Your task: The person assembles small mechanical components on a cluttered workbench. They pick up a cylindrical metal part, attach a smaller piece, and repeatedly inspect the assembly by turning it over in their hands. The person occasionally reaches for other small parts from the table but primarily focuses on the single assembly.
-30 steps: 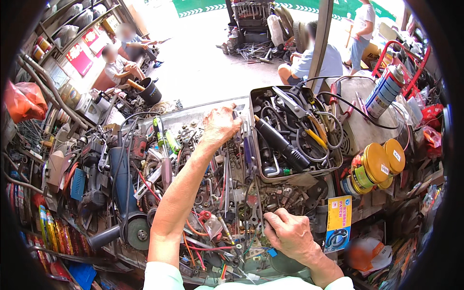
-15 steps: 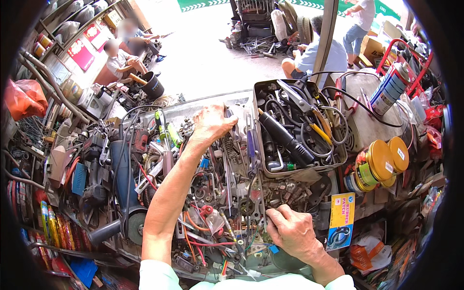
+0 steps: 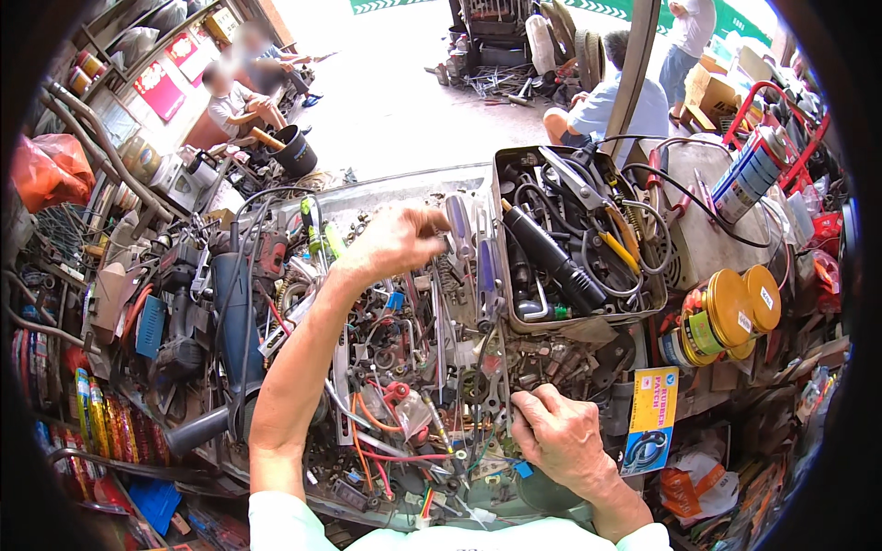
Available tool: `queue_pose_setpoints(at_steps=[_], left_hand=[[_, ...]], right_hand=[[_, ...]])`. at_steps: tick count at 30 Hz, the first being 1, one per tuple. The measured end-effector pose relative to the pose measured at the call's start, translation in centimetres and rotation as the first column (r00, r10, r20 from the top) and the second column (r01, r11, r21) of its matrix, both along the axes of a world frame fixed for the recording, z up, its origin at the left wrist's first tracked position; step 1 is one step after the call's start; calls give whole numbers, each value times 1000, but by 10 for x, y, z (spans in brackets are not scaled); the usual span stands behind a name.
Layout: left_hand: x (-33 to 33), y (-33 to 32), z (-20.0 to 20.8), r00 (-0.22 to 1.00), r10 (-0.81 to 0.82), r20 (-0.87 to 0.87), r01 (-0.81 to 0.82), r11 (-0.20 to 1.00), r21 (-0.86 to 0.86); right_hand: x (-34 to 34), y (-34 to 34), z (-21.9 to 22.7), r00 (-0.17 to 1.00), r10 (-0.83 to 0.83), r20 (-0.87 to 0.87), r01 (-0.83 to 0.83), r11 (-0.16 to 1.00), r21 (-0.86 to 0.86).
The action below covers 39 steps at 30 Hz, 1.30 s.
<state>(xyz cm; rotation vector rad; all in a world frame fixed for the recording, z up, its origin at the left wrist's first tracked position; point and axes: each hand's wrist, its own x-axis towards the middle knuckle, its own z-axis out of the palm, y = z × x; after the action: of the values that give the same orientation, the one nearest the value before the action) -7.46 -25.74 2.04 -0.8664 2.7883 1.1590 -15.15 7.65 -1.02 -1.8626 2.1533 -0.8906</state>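
Note:
My left hand (image 3: 395, 243) reaches forward over a heap of small metal parts and wires (image 3: 413, 367), fingers curled into a loose fist. It sits just left of two blue-handled screwdrivers (image 3: 485, 275). Whether its fingertips pinch anything is hidden. My right hand (image 3: 560, 436) lies low on the near side of the heap, fingers bent down into loose nuts and fittings. What is under those fingers is hidden. A metal tray (image 3: 660, 298) full of pliers, cables and a black-handled tool (image 3: 551, 257) stands right of my left hand.
A blue angle grinder (image 3: 234, 312) lies at the left. Yellow tins (image 3: 735, 317), a spray can (image 3: 749, 174) and a yellow packet (image 3: 648, 418) crowd the right. A person in a light blue shirt (image 3: 606, 106) sits beyond the bench; others sit far left.
My left hand has moved a little to the right, and its spread fingers have curled closed. My right hand has stayed on the near pile.

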Motion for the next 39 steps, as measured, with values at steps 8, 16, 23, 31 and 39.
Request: queue_pose_setpoints(at_steps=[8,16,23,31,39], left_hand=[[38,26,16,981,-195,-9,163,841,-515],[60,37,14,970,-239,51,238,877,-418],[59,48,9,955,-296,-12,268,881,-390],[81,76,33,974,-211,-88,134,839,-527],[142,173,53,971,-206,-122,117,854,-507]], right_hand=[[2,-2,1,999,-20,27,20,1000,-14],[0,-1,1,1000,-25,6,26,1000,-11],[2,-2,-1,1000,-12,-7,12,1000,-11],[3,-3,-3,1000,-8,-7,7,999,-34],[2,-2,-6,1000,-13,-12,12,999,-48]])
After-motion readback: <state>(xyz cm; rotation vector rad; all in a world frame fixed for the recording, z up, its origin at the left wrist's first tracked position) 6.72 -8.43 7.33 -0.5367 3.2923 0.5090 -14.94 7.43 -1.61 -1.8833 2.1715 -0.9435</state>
